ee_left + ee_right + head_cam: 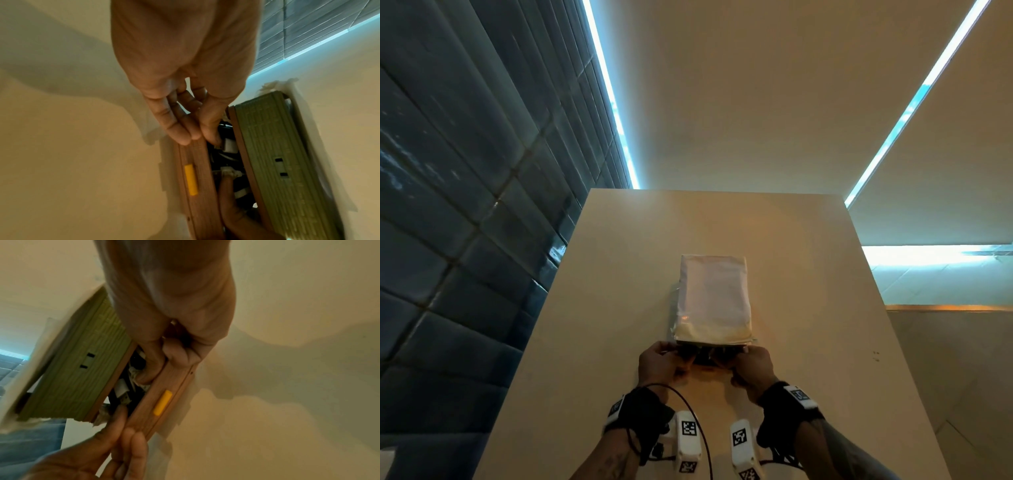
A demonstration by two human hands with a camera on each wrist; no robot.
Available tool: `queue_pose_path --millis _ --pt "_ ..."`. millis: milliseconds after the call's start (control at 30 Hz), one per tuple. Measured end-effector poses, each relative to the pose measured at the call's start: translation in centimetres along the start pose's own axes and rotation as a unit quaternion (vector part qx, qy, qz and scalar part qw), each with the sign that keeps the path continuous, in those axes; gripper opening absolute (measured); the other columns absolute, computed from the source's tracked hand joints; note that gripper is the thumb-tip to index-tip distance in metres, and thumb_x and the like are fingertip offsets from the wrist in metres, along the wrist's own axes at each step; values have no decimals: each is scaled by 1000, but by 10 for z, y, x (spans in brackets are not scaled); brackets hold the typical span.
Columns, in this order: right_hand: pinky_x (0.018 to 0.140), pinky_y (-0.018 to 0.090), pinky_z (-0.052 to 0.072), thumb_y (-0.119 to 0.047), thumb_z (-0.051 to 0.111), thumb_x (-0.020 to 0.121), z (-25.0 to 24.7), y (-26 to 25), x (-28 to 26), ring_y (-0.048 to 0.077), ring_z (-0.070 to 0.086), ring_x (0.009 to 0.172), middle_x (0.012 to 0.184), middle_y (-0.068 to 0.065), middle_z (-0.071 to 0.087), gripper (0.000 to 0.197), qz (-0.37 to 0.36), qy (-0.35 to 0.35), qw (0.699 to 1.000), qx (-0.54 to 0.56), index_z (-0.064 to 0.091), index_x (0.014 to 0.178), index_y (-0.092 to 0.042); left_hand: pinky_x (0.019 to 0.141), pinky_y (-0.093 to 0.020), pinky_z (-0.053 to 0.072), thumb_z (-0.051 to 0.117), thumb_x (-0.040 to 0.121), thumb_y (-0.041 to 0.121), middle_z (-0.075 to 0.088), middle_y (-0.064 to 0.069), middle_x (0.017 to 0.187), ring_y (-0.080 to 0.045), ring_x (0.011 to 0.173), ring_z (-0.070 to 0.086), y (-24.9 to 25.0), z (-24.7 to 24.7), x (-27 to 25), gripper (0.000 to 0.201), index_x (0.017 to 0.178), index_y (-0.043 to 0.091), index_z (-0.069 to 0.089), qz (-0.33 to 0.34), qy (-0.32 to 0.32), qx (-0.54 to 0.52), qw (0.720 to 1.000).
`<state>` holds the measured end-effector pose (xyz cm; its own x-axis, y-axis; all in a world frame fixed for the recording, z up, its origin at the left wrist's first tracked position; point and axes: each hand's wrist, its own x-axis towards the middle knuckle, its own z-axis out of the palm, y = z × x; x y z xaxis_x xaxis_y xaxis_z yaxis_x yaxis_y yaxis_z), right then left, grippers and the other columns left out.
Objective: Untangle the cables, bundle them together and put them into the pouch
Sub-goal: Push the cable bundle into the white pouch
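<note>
The pale pouch lies flat on the table with its open mouth toward me. My left hand pinches the left end of the near lip and my right hand pinches the right end. In the left wrist view my left hand has its thumb inside and its fingers outside the brown lip, which carries a yellow tab. Black and white cables lie inside the mouth. In the right wrist view my right hand grips the same lip, next to the cables.
The light table runs far beyond the pouch, with its left edge by a dark tiled wall and its right edge over a pale floor. A thin red wire from the wrist gear loops near my left wrist.
</note>
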<state>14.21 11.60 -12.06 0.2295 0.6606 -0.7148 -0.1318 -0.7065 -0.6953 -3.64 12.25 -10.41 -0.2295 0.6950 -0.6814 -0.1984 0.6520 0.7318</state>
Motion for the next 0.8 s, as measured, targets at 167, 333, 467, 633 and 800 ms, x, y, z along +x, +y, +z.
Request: queue_pose_path --millis 167,333,467,633,800 --pt "43 24 27 -8 90 54 0 -4 2 14 30 39 54 8 41 41 27 -27 999 7 49 56 -11 56 -38 48 69 70 -16 63 -9 52 -22 41 54 0 1 0 26 79 5 59 -10 -4 -21 1000" --pt "41 22 29 -3 85 65 -5 -7 1 16 29 44 66 12 38 38 31 -64 997 9 49 79 -8 48 -31 47 65 77 -12 62 -8 53 -19 37 55 -4 0 -1 19 83 4 57 -34 -13 -48 998" --pt "41 23 31 1 74 76 -13 -5 0 16 31 38 56 8 36 30 23 -69 997 4 48 63 -6 51 -32 47 71 76 -8 63 -8 53 -20 40 56 -9 -2 -3 21 89 4 59 -48 -26 -51 997" --pt "44 26 45 3 61 84 -6 -11 6 17 51 47 64 9 54 7 54 -39 998 -1 58 81 -2 54 -34 51 66 77 -7 67 -19 73 -26 51 57 0 3 6 29 105 4 63 -19 1 -61 998" --pt "44 28 46 -14 74 68 -4 -14 5 20 49 42 65 11 54 22 -26 0 999 -23 56 76 -3 44 -28 51 63 78 -12 65 -19 80 -31 59 61 5 9 11 32 106 2 63 20 3 -14 1000"
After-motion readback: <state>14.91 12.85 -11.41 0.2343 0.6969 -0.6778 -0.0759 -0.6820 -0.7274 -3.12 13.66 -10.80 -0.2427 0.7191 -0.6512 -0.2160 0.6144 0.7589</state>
